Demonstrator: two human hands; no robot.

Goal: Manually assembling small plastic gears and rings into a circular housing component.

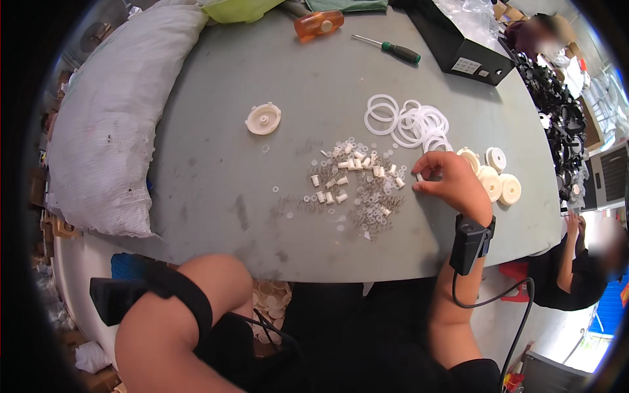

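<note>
My right hand (452, 180) rests on the grey table (216, 196) and pinches a small white plastic sleeve (419, 177) between thumb and fingers. It sits at the right edge of a scattered pile of small white sleeves, washers and thin metal springs (354, 187). A black device is strapped to that wrist (470, 242), with a cable hanging from it. My left arm (164, 321), wearing a black strap, is bent up at the lower left, and its hand is out of the picture.
White rings (409, 124) and round white discs (495, 177) lie beyond the right hand. A white round cap (263, 119) sits alone. At the far edge lie a green-handled screwdriver (388, 48), an orange handle (319, 24) and a black box (462, 49). A white sack (111, 124) lies left. Another person (576, 265) sits right.
</note>
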